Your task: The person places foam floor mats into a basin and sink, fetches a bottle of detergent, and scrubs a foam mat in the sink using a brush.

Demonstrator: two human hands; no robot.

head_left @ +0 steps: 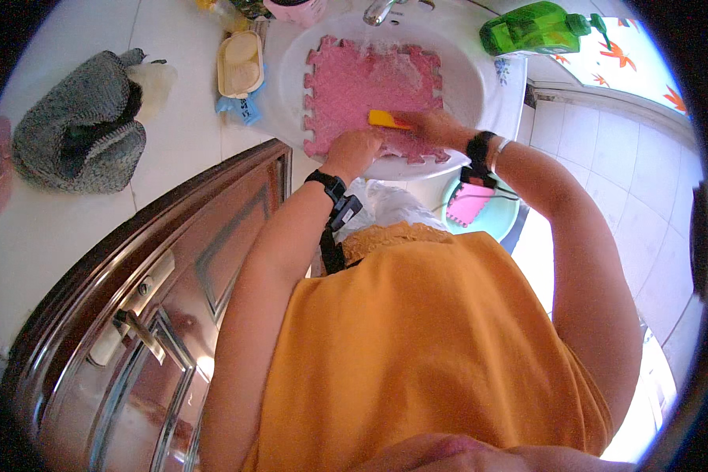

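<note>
A pink foam mat (362,79) with toothed, puzzle-like edges lies in the white sink (470,86), wet and with suds on its far right part. My right hand (436,130) is closed round a small yellow block-shaped scrubber (385,119), which rests on the near part of the mat; its underside is hidden. Just left of it, my left hand (354,153) has its fingers curled at the mat's near edge and seems to hold it down. The fingertips are partly hidden.
The faucet (379,11) rises behind the sink. A green pump bottle (535,30) stands at the right rim, a soap dish (241,64) at the left. A grey cloth (79,126) hangs far left above a brown door (165,315). Below sits a pale green basin (499,224) holding another pink mat.
</note>
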